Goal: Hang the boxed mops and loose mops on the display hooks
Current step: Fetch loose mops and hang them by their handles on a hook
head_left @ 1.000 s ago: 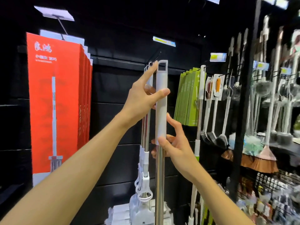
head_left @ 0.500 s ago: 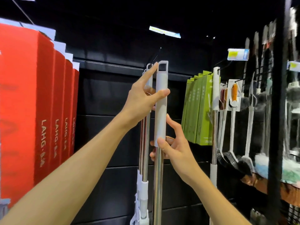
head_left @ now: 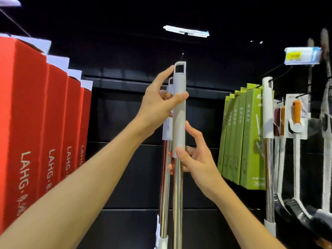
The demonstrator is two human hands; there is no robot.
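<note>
Raised slightly, mop handle gripped by left hand and right hand.

Wall: a black panel wall with horizontal grooves is seen behind all the goods.
Left side: red boxes marked "LAHG" are hung in a row, one behind the other, with white flaps at the top.
Middle: loose mops with shiny metal poles are hung upright against the wall; their hook is hidden.
Right side: green boxes are carried in a row on a black hook.
Far right: brushes on white cards are hung from thin hooks; a price tag is fixed above them.
</note>
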